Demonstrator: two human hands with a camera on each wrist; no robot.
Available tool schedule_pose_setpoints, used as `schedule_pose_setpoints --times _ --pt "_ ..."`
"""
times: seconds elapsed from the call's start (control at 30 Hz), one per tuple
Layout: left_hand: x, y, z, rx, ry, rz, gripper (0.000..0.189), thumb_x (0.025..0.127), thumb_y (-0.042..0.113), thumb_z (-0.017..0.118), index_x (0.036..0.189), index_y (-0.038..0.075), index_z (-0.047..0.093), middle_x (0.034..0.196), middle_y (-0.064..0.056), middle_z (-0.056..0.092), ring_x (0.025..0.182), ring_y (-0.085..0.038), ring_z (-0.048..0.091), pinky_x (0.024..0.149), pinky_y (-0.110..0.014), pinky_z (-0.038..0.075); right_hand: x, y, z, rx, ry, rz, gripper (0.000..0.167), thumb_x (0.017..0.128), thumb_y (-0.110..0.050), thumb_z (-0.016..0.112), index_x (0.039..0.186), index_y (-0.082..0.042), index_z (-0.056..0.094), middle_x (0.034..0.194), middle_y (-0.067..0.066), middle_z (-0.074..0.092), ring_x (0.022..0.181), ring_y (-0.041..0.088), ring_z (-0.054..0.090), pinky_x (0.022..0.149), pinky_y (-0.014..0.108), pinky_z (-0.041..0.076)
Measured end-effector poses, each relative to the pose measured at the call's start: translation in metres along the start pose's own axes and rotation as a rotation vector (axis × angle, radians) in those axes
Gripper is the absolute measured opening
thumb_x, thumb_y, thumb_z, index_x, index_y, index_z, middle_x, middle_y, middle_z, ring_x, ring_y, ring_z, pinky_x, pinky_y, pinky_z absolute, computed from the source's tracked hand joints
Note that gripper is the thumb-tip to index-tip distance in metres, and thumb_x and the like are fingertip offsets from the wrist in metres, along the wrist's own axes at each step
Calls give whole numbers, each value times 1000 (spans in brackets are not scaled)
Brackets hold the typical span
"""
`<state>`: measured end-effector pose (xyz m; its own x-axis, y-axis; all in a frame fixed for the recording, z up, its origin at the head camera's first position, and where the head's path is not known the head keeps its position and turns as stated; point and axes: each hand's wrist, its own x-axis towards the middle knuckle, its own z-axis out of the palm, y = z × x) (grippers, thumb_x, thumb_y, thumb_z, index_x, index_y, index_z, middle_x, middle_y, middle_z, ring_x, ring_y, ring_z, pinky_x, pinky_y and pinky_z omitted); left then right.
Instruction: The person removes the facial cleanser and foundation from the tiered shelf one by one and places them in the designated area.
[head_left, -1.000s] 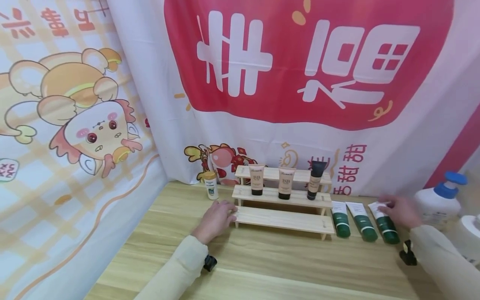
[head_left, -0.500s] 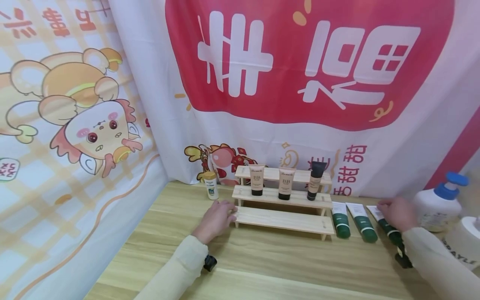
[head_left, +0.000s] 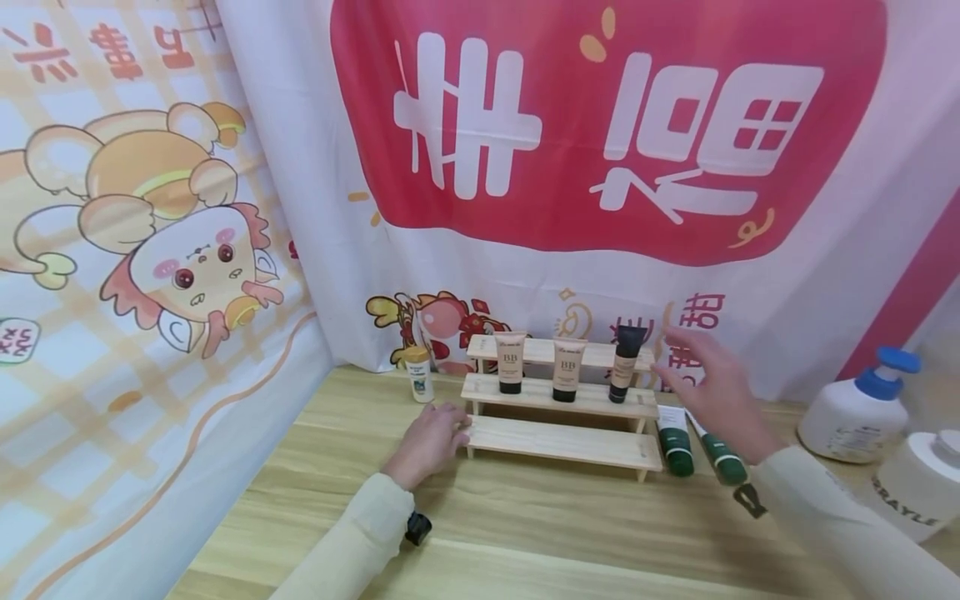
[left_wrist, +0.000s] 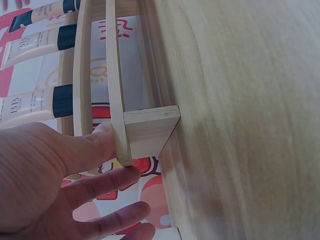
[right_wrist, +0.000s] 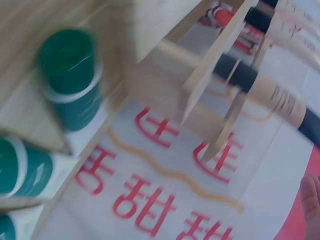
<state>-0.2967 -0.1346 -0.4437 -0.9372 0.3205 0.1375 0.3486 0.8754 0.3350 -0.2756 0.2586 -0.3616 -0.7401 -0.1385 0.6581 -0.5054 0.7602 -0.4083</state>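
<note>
A three-tier wooden display rack (head_left: 562,443) stands on the table near the fabric backdrop. My left hand (head_left: 429,442) pinches the left end of its lowest board (left_wrist: 118,95), thumb on one face and index finger on the other. On the middle tier stand two beige BB cream tubes (head_left: 510,367) and a black-topped tube (head_left: 626,367). My right hand (head_left: 716,396), fingers extended and holding nothing, is raised beside that tube at the rack's right end. Green-and-white tubes (head_left: 677,448) lie on the table right of the rack; the right wrist view shows three, the third green tube (right_wrist: 7,229) cut by the frame edge.
A small yellow-capped bottle (head_left: 420,377) stands left of the rack. At the far right are a white pump bottle (head_left: 853,423) with a blue pump and a white lettered container (head_left: 917,492). Fabric backdrops (head_left: 480,217) close off the back and left.
My right hand has left the rightmost green tube, moving left and up towards the black-topped tube. My left hand stays at the rack's end.
</note>
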Motion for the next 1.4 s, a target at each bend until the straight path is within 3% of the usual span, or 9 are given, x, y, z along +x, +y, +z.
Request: schedule_pose_setpoints --times 0.13,0.4,0.57,0.8,0.93,1.1,1.17,1.23,1.4 --pt "0 -1 0 -5 -10 -18 23 87 20 70 109 13 68 116 -5 61 100 -25 51 86 -42 44 10 -6 16 26 24 -53 70 78 -13 78 139 -25 47 131 4 54 104 22 57 81 48 51" --pt "-3 2 -3 -8 -8 -24 23 87 20 69 109 12 68 117 -6 61 100 -26 51 86 -42 44 16 -8 36 93 52 28 48 84 -11 73 128 -19 56 118 3 59 93 21 60 75 46 50" --pt "-2 2 -2 -8 -5 -31 22 87 20 69 108 13 68 117 -6 60 99 -25 51 85 -42 45 15 -12 38 94 94 -32 39 83 -2 71 118 -14 58 109 0 61 88 17 62 80 44 51" --pt "-1 1 0 -16 -10 -19 23 87 21 69 109 13 68 116 -6 60 98 -25 51 84 -42 45 0 -15 9 16 161 -66 42 79 1 74 117 -11 63 104 1 64 85 13 59 78 10 40" --pt "0 -2 2 -3 -1 -20 23 87 21 70 108 13 68 116 -5 61 98 -25 51 84 -41 45 -17 -17 -14 -38 42 -96 44 74 3 78 113 -11 64 95 -4 64 78 8 59 73 9 43" --pt "1 -4 4 5 -3 -30 24 87 22 69 110 14 68 116 -4 61 98 -24 51 84 -40 45 -52 -14 -25 -72 -236 -128 41 70 5 79 106 -12 66 87 -7 65 72 4 59 62 23 52" --pt "1 -4 3 3 -6 -30 25 87 22 69 110 14 68 116 -5 61 99 -24 51 84 -41 45 -64 -12 -25 -59 -369 -69 38 72 3 77 105 -13 66 87 -7 65 73 4 58 62 25 52" --pt "1 -3 2 -2 -6 -30 25 87 22 69 111 13 68 117 -5 61 100 -25 51 85 -41 45 -74 -9 -23 -51 -490 45 35 76 1 74 106 -15 64 85 -9 63 72 3 57 62 24 51" --pt "1 0 1 -14 -11 -19 24 87 20 69 110 12 68 117 -6 61 101 -26 51 87 -42 44 -88 5 -10 -57 -629 265 32 80 -1 71 108 -15 63 77 -8 58 69 7 54 59 25 48"
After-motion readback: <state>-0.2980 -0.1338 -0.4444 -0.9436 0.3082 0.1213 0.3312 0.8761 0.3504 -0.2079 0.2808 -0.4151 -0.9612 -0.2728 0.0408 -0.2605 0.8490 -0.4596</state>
